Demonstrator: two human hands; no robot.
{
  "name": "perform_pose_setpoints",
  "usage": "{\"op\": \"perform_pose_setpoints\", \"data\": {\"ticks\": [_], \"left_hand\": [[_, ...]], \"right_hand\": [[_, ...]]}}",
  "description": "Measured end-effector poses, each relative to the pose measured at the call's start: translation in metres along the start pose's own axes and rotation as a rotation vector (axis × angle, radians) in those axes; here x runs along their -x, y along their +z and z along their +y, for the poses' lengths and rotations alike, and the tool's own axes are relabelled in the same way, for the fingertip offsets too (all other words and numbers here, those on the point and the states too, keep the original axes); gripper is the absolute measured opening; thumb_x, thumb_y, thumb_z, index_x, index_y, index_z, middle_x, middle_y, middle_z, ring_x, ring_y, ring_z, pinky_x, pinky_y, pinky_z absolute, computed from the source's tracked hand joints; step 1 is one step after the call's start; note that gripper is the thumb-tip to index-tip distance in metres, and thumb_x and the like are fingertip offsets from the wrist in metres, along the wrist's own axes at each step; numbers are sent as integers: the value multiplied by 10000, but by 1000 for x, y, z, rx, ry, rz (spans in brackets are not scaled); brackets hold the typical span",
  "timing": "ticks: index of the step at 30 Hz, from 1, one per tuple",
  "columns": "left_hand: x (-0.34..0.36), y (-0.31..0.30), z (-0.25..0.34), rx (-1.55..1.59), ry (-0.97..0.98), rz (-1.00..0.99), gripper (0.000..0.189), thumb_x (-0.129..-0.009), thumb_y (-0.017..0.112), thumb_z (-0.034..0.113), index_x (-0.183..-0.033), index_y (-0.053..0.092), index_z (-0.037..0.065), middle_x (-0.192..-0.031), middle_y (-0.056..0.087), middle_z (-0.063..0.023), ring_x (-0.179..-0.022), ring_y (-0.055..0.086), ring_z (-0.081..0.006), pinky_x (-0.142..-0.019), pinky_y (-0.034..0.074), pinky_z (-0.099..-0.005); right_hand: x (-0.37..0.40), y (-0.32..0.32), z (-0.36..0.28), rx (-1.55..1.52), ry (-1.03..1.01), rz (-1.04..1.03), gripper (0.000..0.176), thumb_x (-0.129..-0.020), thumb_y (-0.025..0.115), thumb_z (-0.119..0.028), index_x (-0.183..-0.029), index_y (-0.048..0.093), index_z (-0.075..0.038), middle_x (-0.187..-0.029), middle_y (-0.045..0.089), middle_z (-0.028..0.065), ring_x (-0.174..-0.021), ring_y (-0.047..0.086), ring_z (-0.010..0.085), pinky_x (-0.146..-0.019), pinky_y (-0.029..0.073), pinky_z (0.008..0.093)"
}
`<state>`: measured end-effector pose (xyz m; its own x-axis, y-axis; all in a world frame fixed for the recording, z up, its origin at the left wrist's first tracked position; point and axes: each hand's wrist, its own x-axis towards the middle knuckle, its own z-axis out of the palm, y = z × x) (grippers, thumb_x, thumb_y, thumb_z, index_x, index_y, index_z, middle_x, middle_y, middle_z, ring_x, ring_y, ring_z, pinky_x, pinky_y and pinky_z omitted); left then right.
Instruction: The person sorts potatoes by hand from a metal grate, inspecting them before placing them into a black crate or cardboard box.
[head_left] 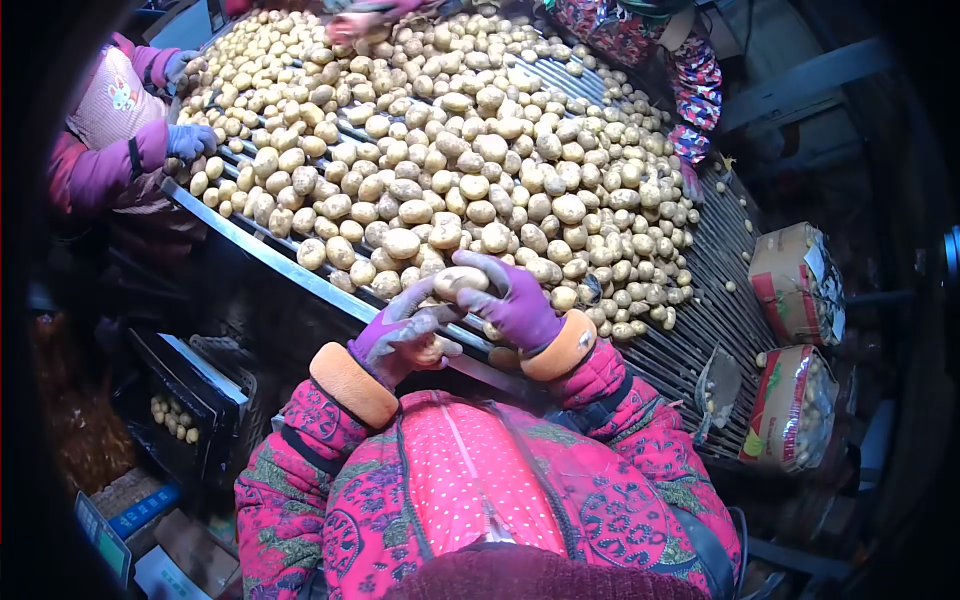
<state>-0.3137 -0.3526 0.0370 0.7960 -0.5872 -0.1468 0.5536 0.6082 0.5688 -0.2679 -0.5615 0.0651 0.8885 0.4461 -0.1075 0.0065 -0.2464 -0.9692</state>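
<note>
Both of my hands wear purple gloves with greyish, dirt-stained fingers, just over the near edge of the sorting table. A pale oval potato [461,282] sits between them, with the fingers and thumb of my right hand [520,308] closed around it. The fingertips of my left hand [398,335] reach that potato's left side. Lower in the left palm, the left fingers curl around a second, browner potato [429,351], partly hidden. Beyond my hands, a broad heap of loose potatoes [440,180] covers the slatted table.
A metal rail [290,270] edges the table. Gloved co-workers' hands [190,141] work at the left; others reach in from the far side. Bare slats [715,290] run down the right, beside two cartons [795,410]. A dark crate [185,400] with potatoes stands lower left.
</note>
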Motion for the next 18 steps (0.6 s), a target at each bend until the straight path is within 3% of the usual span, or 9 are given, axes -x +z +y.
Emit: {"op": "perform_pose_setpoints", "data": {"ticks": [2, 3, 4, 5, 7, 11, 14, 16, 18], "left_hand": [[-4, -21, -10, 56, -33, -77, 808, -804, 707, 386, -1460, 325, 109, -1266, 552, -106, -969, 634, -223, -759, 536, -354], [0, 0, -5, 232, 8, 47, 790, -834, 688, 417, -1465, 320, 116, -1266, 553, -92, -913, 629, -199, -747, 542, -341], [3, 2, -3, 201, 29, 137, 770, -853, 678, 414, -1467, 317, 121, -1256, 565, -121, -866, 629, -213, -710, 545, -346], [6, 4, -2, 168, 47, 229, 751, -872, 669, 412, -1468, 314, 127, -1245, 578, -150, -818, 629, -227, -673, 548, -351], [14, -13, 3, 198, 24, 176, 755, -877, 680, 398, -1473, 299, 133, -1242, 579, -194, -804, 631, -256, -648, 548, -367], [35, -23, 13, 178, 131, 257, 795, -865, 690, 375, -1487, 271, 111, -1233, 559, -227, -781, 619, -262, -630, 538, -356], [48, -42, 12, 149, 196, 336, 817, -850, 693, 345, -1498, 258, 102, -1231, 545, -253, -744, 609, -246, -608, 531, -346], [51, -49, 13, 172, 206, 312, 808, -849, 695, 340, -1496, 271, 105, -1242, 539, -250, -718, 601, -236, -600, 527, -345], [52, -49, 14, 163, 190, 361, 787, -861, 678, 355, -1496, 279, 116, -1260, 533, -244, -734, 594, -225, -607, 521, -338]], "right_hand": [[3, 3, -14, 395, -301, -76, 576, -881, 689, -320, -1355, 522, -39, -1231, 610, 146, -1151, 591, 266, -972, 462, 366], [5, 6, -24, 309, -206, -187, 576, -874, 689, -311, -1366, 518, -66, -1304, 564, 167, -1235, 529, 311, -1038, 409, 398], [8, 11, -24, 459, -456, -125, 604, -844, 717, -306, -1349, 513, -44, -1260, 581, 175, -1158, 570, 319, -997, 440, 384], [11, 8, -29, 395, -390, -131, 611, -842, 720, -313, -1348, 512, -41, -1276, 573, 177, -1181, 559, 322, -1008, 433, 389], [22, -14, -26, 299, -213, -97, 633, -832, 731, -326, -1347, 508, -33, -1311, 558, 178, -1251, 518, 322, -1044, 410, 401], [72, -80, 17, 808, -116, 123, 700, -792, 722, -337, -1397, 472, -88, -1344, 531, 187, -1258, 497, 339, -1058, 393, 417], [121, -87, 44, 1090, 137, -44, 889, -715, 744, -500, -1466, 384, -189, -1450, 399, 193, -1293, 430, 367, -1051, 371, 500], [121, -72, 57, 1366, 202, -183, 990, -675, 737, -587, -1506, 297, -277, -1523, 259, 177, -1344, 309, 423, -1075, 288, 569], [105, -56, 60, 1342, 188, -135, 1023, -659, 717, -637, -1514, 270, -294, -1526, 238, 182, -1352, 268, 455, -1078, 228, 615]]}}
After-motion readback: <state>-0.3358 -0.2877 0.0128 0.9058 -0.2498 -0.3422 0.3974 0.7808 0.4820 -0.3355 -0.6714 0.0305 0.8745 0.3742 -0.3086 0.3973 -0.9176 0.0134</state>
